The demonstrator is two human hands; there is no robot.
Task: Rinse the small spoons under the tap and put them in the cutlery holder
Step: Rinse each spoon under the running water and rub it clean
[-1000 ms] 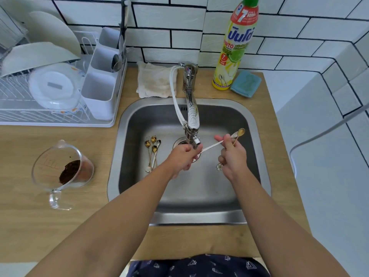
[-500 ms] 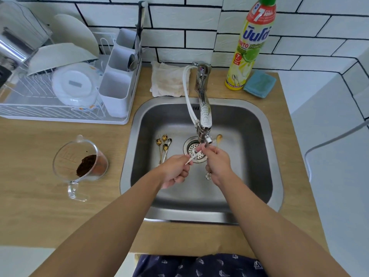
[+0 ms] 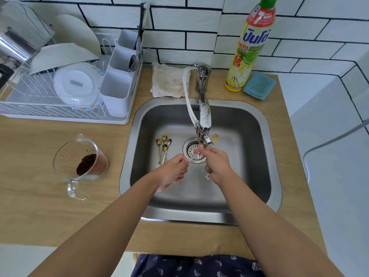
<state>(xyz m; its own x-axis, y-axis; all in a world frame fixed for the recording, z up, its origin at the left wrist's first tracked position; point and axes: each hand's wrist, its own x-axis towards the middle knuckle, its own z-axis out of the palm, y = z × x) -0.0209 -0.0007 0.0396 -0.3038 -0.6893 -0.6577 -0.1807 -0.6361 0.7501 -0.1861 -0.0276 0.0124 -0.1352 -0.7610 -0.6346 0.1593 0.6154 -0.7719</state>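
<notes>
A white-handled spoon (image 3: 194, 156) is pinched between the left hand (image 3: 173, 171) and the right hand (image 3: 217, 163), just under the tap (image 3: 204, 118). Further small spoons (image 3: 162, 148) are seen just beyond the left hand; the cutlery holder (image 3: 117, 80) stands well beyond it.

- Right hand (image 3: 216, 162) moved from R of spout to directly under tap (image 3: 204, 124), now over drain.
- Spoon (image 3: 194, 155) it pinches brought down w/ it: 1 s ago pointing up-right w/ gold bowl clear of spout, now low, blurred, partly hidden by fingers.
- Left hand (image 3: 172, 170) dropped slightly lower-left, fingertips at spoon's near end vs. up by spout before.
- Gap betw. hands narrower than 1 s ago.
</notes>
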